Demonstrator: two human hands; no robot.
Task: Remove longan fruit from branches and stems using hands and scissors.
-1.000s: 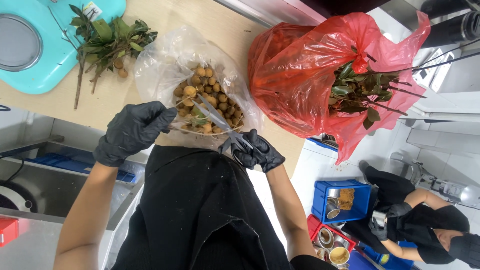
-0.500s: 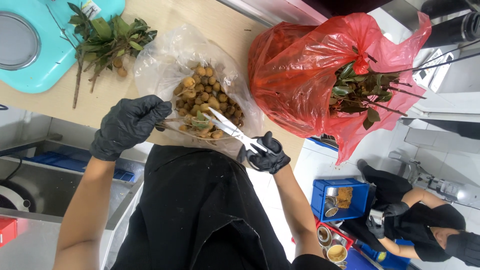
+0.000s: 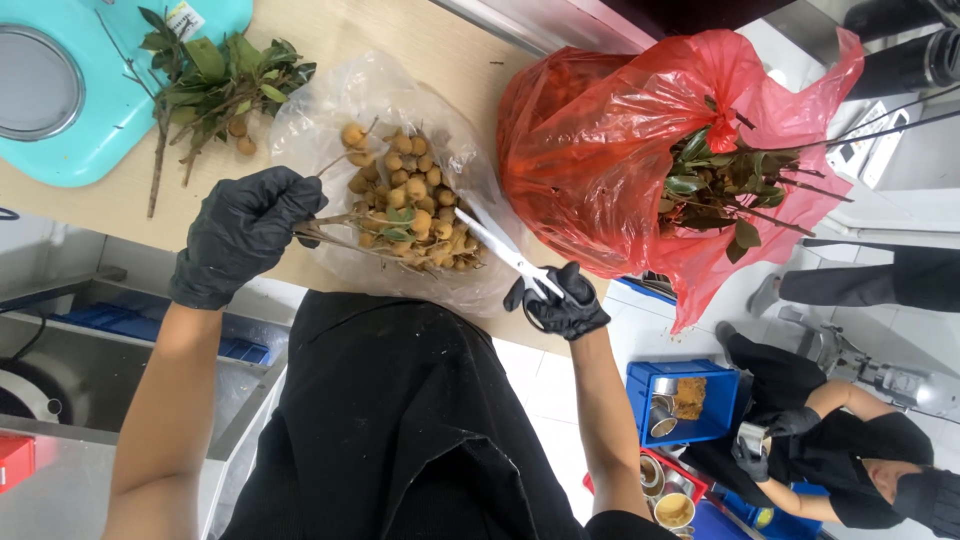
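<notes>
1. While I am gripping the twiggy stems of a fruit cluster [image 3: 345, 228] in my left hand [image 3: 245, 235], closed in its black glove, I am holding white scissors [image 3: 500, 245] in my right hand [image 3: 560, 300], fingers closed through the handles, blades pointing into the fruit.
2. Judging the risk: the scissor tips are sitting close to the thin plastic, so a careless snip could be cutting the bag instead of a stem, and loose fruit could be rolling off the near edge of the tabletop [image 3: 440, 40].
3. My left fingers are lying along the same stems, so a cut taken too far left could be nicking the glove.
4. A clear plastic bag [image 3: 330, 120] is lying open at the near edge, holding small round tan fruits [image 3: 415, 195], some on stems.
5. A red plastic bag [image 3: 600, 150], toward the right edge, is holding leafy branches [image 3: 725, 185], sticking out of its mouth.
6. More leafy twigs [image 3: 215, 85] with a few fruits are lying beside a turquoise scale [image 3: 110, 100] at the far left corner.
</notes>
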